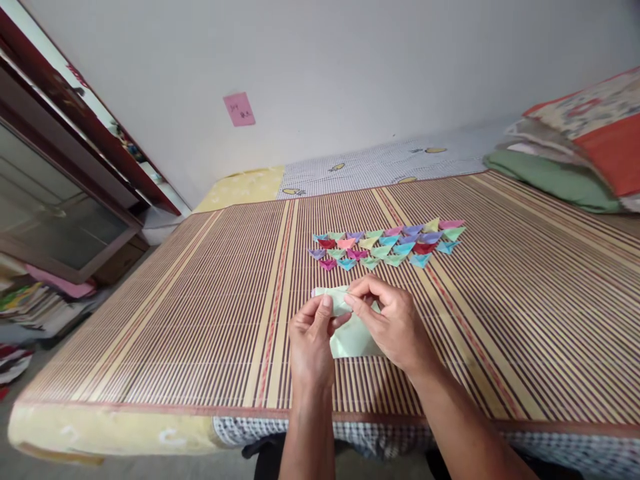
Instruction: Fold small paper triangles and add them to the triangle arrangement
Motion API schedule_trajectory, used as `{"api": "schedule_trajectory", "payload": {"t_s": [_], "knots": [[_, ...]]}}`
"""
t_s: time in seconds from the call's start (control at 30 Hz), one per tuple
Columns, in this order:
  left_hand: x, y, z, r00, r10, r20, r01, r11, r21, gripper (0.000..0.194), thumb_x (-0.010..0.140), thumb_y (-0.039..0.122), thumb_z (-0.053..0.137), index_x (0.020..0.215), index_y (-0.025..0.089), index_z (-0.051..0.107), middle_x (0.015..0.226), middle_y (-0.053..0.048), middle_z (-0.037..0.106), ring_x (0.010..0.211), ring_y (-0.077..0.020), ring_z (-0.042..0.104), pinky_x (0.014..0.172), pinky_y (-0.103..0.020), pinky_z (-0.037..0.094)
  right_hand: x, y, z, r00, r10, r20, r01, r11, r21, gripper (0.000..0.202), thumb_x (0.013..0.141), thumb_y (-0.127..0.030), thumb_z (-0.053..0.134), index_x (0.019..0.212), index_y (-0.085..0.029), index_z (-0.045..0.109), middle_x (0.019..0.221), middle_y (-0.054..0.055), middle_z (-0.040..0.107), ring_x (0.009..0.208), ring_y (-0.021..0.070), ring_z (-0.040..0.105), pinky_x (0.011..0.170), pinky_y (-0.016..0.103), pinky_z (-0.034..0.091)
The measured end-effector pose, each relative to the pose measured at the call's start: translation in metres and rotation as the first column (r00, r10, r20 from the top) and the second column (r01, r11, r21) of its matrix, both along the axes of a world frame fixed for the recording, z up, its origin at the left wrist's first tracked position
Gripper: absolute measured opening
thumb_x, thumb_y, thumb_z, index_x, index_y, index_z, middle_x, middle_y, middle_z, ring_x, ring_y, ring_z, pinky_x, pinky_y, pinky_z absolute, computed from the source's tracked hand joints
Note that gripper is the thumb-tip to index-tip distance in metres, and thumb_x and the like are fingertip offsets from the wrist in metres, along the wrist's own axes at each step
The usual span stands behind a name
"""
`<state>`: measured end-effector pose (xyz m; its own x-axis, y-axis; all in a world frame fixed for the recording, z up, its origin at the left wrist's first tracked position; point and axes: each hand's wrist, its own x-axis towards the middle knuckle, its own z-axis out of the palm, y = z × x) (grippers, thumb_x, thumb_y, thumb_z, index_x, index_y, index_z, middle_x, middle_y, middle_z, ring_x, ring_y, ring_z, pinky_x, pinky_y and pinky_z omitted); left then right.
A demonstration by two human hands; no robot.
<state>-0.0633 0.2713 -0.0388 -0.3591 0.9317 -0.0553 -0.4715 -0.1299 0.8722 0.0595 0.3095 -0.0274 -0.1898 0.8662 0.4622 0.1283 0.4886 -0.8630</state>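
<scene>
The left hand (313, 327) and right hand (393, 320) pinch a pale green folded paper (338, 300) above the striped mat (200, 320), fingers closed on it, partly hiding its folds; it runs roughly left to right.

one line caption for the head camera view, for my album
Two hands, left and right, hold pale green paper before rows of small folded paper shapes.

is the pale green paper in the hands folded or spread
Folded: the pale green paper between both hands shows small, overlapping layers with creased edges.
</scene>
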Motion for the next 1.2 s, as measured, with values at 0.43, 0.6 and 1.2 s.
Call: {"api": "schedule_trajectory", "payload": {"t_s": [0.43,0.6,1.2], "knots": [[0.005,-0.004,-0.002,0.985,-0.027,-0.173,0.031,0.999,0.018,0.025,0.084,0.041,0.081,0.086,0.017,0.081,0.08,-0.005,0.077,0.073,-0.0172,0.073,0.07,-0.028,0.063,0.001,0.0,-0.004,0.993,0.052,-0.108,-0.063,0.993,-0.098,0.017,0.09,-0.023,0.066,0.074,-0.02,0.064,0.08,0.001,0.068,0.076,0.0166,0.062,0.071,0.03,0.045],[0.007,-0.005,-0.001,0.988,-0.025,-0.154,0.028,0.999,0.017,0.025,0.083,0.042,0.081,0.085,0.016,0.08,0.081,-0.006,0.077,0.072,-0.017,0.073,0.068,-0.027,0.062,0.002,0.004,-0.004,0.985,0.083,-0.148,-0.096,0.992,-0.083,0.016,0.089,-0.021,0.068,0.073,-0.02,0.063,0.084,0.002,0.068,0.083,0.0178,0.065,0.076,0.03,0.048],[0.006,-0.01,0.021,0.972,-0.182,-0.151,0.183,0.983,-0.006,0.032,0.066,0.029,0.093,0.088,0.014,0.075,0.071,-0.003,0.073,0.057,-0.0113,0.063,0.052,-0.021,0.053,0.012,0.001,0.006,0.972,-0.05,-0.232,-0.017,0.96,-0.278,0.021,0.087,-0.038,0.071,0.078,-0.019,0.067,0.069,0.0,0.065,0.06,0.0145,0.057,0.056,0.026,0.045]]}}
